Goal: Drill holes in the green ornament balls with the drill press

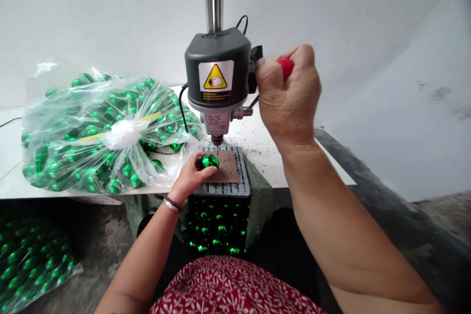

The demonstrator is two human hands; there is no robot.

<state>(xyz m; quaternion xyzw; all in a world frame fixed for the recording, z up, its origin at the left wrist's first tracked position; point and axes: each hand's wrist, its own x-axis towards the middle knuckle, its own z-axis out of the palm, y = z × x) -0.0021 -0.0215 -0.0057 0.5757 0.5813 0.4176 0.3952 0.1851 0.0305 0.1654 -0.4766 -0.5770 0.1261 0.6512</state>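
Observation:
With fingers and thumb, my left hand (191, 175) grips a shiny green ball (210, 161) on a brown board (228, 166). That board lies on the slotted metal base (231, 190) of a small drill press (218, 71). A thin drill bit (217, 149) points down at the ball's top; whether it touches I cannot tell. Raised at the machine's right side, my right hand (290, 93) is closed around the red-knobbed feed lever (285, 67).
A knotted clear plastic bag (125, 135) full of green balls lies on the white table (294, 171) at left. Another bag of green balls (33, 255) is on the floor at lower left. Dark shavings are scattered around the base. Green balls (219, 225) also show below the table edge.

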